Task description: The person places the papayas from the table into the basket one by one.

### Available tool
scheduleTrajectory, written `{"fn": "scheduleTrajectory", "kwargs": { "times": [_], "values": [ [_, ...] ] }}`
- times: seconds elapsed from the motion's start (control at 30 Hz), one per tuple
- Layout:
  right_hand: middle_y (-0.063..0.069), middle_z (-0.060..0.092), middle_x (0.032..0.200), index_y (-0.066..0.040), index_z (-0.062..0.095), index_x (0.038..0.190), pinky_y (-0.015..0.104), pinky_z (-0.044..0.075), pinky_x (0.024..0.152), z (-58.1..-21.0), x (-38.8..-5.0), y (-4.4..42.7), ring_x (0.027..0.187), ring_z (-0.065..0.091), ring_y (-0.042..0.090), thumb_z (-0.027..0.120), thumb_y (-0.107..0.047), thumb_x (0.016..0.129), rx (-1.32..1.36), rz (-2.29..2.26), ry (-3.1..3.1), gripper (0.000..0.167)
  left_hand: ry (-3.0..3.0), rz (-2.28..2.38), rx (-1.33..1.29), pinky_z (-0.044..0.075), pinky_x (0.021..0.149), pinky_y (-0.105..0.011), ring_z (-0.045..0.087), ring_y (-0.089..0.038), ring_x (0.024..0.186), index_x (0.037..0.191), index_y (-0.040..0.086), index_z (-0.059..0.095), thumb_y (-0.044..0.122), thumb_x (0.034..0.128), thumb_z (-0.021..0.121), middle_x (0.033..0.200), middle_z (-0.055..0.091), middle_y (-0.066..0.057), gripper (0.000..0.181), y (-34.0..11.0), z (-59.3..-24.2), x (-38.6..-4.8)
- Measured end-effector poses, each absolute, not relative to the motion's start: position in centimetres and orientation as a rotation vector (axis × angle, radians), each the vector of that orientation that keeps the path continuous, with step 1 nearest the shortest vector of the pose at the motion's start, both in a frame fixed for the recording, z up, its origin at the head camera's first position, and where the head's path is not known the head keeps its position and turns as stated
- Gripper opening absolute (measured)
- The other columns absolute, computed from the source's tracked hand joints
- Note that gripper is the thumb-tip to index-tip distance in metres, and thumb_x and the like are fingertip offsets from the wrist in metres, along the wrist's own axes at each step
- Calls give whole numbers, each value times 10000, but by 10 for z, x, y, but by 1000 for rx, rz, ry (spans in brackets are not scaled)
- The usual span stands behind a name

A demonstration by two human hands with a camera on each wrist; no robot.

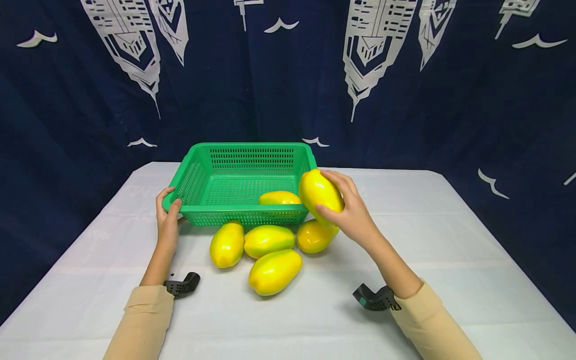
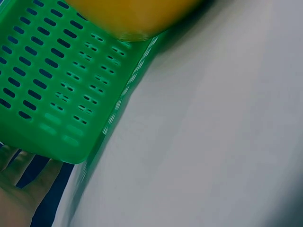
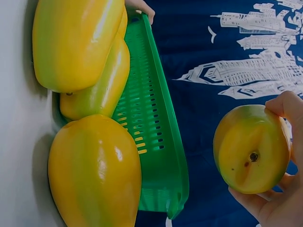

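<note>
My right hand [image 1: 353, 215] holds a yellow mango [image 1: 318, 194] above the front right corner of a green plastic basket [image 1: 243, 208], fingers and thumb around its sides. In the right wrist view the held mango [image 3: 251, 151] shows its stem-scar end. My left hand [image 1: 167, 215] grips the basket's front left corner, thumb near the rim. One mango [image 1: 279, 198] lies inside the basket, at the front right, partly hidden by the wall. Several more sit on the table before it: a left mango [image 1: 227, 245], a middle mango [image 1: 270, 241], a front mango [image 1: 275, 272] and a right mango [image 1: 315, 237].
A white cloth covers the table [image 1: 450, 260]. Behind it hangs a dark blue curtain [image 1: 288, 90] with white building prints. Black bands with small cameras are strapped on both wrists, the left band [image 1: 182, 285] and the right band [image 1: 375, 298].
</note>
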State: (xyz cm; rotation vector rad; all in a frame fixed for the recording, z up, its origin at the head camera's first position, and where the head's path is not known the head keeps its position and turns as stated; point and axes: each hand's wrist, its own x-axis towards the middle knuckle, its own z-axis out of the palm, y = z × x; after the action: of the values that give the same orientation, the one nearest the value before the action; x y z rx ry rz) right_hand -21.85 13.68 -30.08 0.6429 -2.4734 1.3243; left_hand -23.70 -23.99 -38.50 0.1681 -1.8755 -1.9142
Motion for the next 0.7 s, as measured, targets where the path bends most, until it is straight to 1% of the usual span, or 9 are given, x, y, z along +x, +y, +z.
{"fn": "scheduleTrajectory", "kwargs": {
  "times": [0.23,0.43,0.7],
  "values": [
    [44,323,1411,-214,367,1363,511,382,941,-298,-226,134,1245,368,257,645,-190,797,630,1327,-2476,631,-1886,-1894,173,398,769,-279,416,-116,987,1314,255,333,220,933,388,1131,372,56,386,-239,-384,-238],
    [30,351,1404,-184,351,1357,482,385,945,-298,-232,129,1234,376,231,651,-179,792,611,1364,-2479,640,-1892,-1886,159,373,801,-309,409,-105,980,1319,252,328,227,936,386,1123,368,62,388,-240,-385,-239],
    [43,350,1382,-199,375,1338,460,396,901,-298,-240,122,1154,413,249,646,-178,794,617,1369,-2467,609,-1881,-1897,162,411,759,-265,417,-112,969,1309,247,337,212,934,388,1120,372,57,380,-240,-386,-238]
  ]
}}
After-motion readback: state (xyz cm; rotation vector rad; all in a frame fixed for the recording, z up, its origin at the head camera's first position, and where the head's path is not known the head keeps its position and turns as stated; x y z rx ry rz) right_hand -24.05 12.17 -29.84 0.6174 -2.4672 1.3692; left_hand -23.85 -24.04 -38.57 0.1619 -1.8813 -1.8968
